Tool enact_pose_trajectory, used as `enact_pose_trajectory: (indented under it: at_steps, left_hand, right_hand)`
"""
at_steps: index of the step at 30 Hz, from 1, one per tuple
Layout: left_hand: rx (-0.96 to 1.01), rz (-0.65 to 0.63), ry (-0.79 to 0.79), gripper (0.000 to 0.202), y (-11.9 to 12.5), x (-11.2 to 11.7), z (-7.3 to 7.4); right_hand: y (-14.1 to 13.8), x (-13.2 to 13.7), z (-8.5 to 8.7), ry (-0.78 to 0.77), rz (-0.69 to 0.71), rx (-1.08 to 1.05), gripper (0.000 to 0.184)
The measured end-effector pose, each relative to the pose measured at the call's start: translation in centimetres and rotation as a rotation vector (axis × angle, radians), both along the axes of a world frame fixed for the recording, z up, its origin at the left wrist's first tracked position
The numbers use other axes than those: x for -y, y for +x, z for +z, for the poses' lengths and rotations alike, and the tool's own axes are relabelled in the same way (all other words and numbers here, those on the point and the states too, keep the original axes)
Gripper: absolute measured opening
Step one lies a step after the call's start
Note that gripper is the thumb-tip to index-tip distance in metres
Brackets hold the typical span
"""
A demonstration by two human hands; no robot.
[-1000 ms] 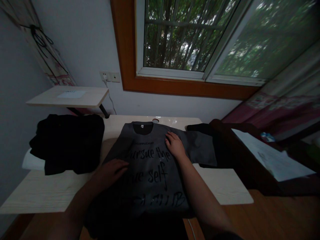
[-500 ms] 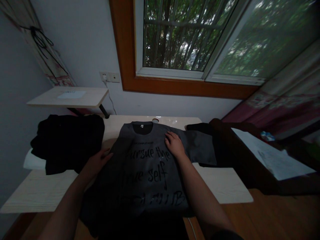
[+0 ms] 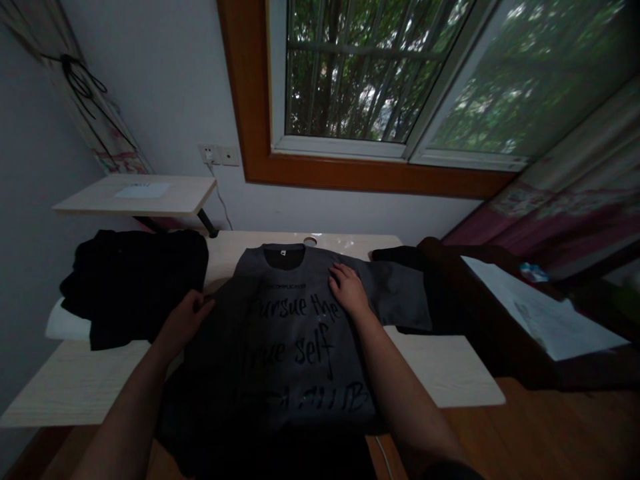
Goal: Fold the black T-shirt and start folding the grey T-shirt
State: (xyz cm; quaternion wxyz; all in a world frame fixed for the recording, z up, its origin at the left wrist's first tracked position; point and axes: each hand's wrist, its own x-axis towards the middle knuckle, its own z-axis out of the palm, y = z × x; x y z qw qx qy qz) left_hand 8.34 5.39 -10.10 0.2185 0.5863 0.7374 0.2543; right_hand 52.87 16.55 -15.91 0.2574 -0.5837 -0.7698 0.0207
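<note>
A dark grey T-shirt (image 3: 295, 327) with black lettering lies spread over the table, neckline toward the window and lower part hanging over the near edge. My left hand (image 3: 186, 321) is at its left side by the sleeve, fingers curled and thumb bent in, closed on the cloth; the exact grip is dim. Flat on the chest, just right of the print, rests my right hand (image 3: 349, 290) with its fingers stretched out. The shirt's right sleeve (image 3: 403, 293) lies extended to the right.
A heap of black clothing (image 3: 135, 287) sits left of the shirt on the pale table (image 3: 450, 373), below a small raised shelf (image 3: 185, 200). More dark cloth (image 3: 445, 300) lies at the right. Beside the table stands a dark brown piece of furniture with a white sheet (image 3: 540, 313) on it.
My left hand has shifted left and slightly up, its fingers curling more, and the shirt's left side has spread a little leftward. My right hand stays in place on the chest.
</note>
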Motion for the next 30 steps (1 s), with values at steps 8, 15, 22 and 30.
enact_pose_trajectory:
  at_steps: [8, 15, 22, 30]
  left_hand:
    - [0.089, 0.070, 0.156, 0.031, -1.5, -0.6, 2.0]
    - [-0.251, 0.184, 0.564, 0.015, -4.1, 0.0, 6.6]
    - [-0.586, 0.102, 0.656, 0.020, -4.6, -0.3, 7.9]
    - [-0.493, -0.380, 0.396, 0.030, 4.6, -1.9, 1.3]
  right_hand:
    - [0.0, 0.0, 0.0, -0.003, -0.003, 0.009, 0.039]
    - [0.0, 0.0, 0.0, 0.004, -0.003, 0.011, 0.038]
    - [-0.1, 0.0, 0.0, 0.005, -0.007, 0.031, 0.038]
    - [-0.2, 0.1, 0.0, 0.010, -0.019, 0.040, 0.039]
